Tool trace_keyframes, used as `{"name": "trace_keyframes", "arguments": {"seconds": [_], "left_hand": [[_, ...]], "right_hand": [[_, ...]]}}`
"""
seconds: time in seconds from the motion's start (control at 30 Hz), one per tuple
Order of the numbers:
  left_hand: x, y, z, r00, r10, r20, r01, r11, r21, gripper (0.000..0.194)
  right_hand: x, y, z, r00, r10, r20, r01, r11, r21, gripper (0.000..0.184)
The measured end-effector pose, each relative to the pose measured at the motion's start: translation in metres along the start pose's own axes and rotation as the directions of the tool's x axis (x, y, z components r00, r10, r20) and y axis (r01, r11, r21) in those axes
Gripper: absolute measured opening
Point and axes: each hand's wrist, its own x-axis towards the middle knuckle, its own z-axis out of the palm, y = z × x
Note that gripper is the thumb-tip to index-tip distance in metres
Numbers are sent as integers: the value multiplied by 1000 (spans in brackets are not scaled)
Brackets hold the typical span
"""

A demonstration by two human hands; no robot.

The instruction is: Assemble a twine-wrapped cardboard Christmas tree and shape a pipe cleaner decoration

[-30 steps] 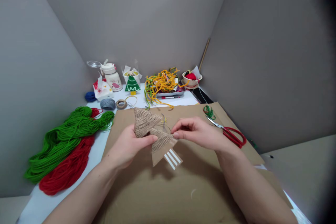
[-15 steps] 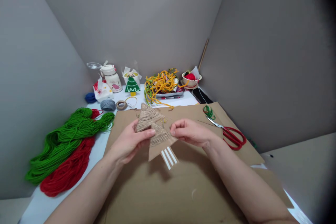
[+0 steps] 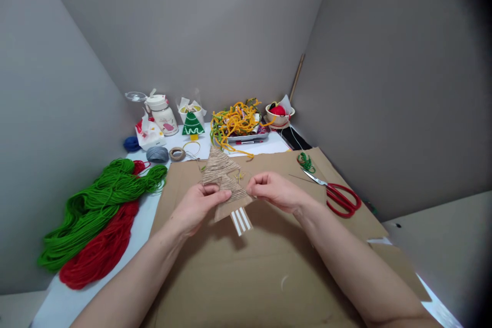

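A cardboard tree shape wound with jute twine (image 3: 225, 178) is held upright above a sheet of brown cardboard (image 3: 261, 266). My left hand (image 3: 198, 206) grips its lower left side, thumb across the front. My right hand (image 3: 274, 190) pinches the twine strand at the tree's right edge. Three white strips (image 3: 241, 220) stick out from the tree's bare cardboard base.
Green yarn (image 3: 96, 200) and red yarn (image 3: 96, 251) lie at the left. Red-handled scissors (image 3: 338, 197) rest on the cardboard at the right. At the back stand a twine spool (image 3: 177, 153), grey thread ball (image 3: 157, 154), green felt tree (image 3: 192, 124), yarn-scrap tray (image 3: 236, 123) and bowl (image 3: 280, 113).
The twine-wound tree has turned from tilted to more upright and moved slightly away from me. Both hands have kept their hold and shifted with it.
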Motion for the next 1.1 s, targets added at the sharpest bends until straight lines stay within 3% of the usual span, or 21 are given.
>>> {"name": "trace_keyframes", "arguments": {"seconds": [0.13, 0.27, 0.5, 0.83, 0.97, 1.1], "left_hand": [[2, -2, -1, 998, 5, 67, 0, 997, -72, 23], [4, -5, 1, 991, 78, 113, -53, 976, -210, 37], [6, -12, 4, 987, 23, 156, 13, 975, -221, 43], [3, -13, 9, 992, -35, 124, 68, 959, -275, 35], [1, -9, 9, 990, -59, 127, 98, 940, -328, 34], [-1, -6, 9, 998, -49, 24, 55, 916, -398, 34]], "right_hand": [[-1, -2, -2, 1000, 6, 24, -6, 1000, 2, 10], [-1, -4, 0, 999, 14, 29, -14, 1000, -5, 10], [0, 0, 0, 995, 32, 93, -30, 999, -20, 7], [0, -1, -7, 983, 19, 181, -31, 998, 61, 20], [4, 4, -13, 979, -15, 204, -24, 982, 187, 27], [14, 15, -8, 986, -110, 122, 78, 967, 242, 28]]}}
